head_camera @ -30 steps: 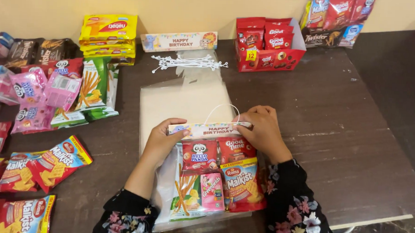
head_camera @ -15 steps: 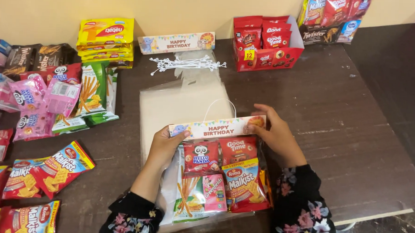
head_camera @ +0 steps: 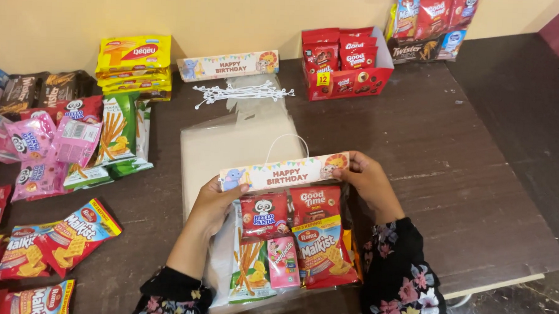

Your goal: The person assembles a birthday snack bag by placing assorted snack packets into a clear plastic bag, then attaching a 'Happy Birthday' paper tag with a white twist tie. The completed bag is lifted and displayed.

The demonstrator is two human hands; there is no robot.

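A clear snack bag [head_camera: 292, 247] lies at about 6 o'clock on the dark wooden table [head_camera: 453, 163], packed with small red, green and pink snack packets. Across its top edge sits a long paper header card [head_camera: 284, 172] with cartoon animals at both ends, and a thin white loop handle [head_camera: 286, 143] rises above it.

The left hand [head_camera: 215, 201] pinches the card's left end, thumb on the front and fingers curled behind. The right hand [head_camera: 367, 178] clamps the card's right end the same way, thumb over the front, fingers closed behind it.

Under the bag, reaching toward 12 o'clock, lies a stack of empty clear bags [head_camera: 230, 143]. Beyond it are a bundle of white loop ties [head_camera: 241, 92] and a spare header card [head_camera: 228, 65] leaning near the wall.

At 1 o'clock stands a red display box of cookie packs [head_camera: 348, 63], and further toward 2 o'clock a pile of mixed snack packs [head_camera: 430, 23]. At 11 o'clock sits a stack of yellow wafer packs [head_camera: 134, 56], with green stick-biscuit packs [head_camera: 119, 130] just below. At 9 o'clock lie pink packets [head_camera: 35, 145], and at 8 o'clock red cracker packs [head_camera: 72, 230] are spread near the table edge.
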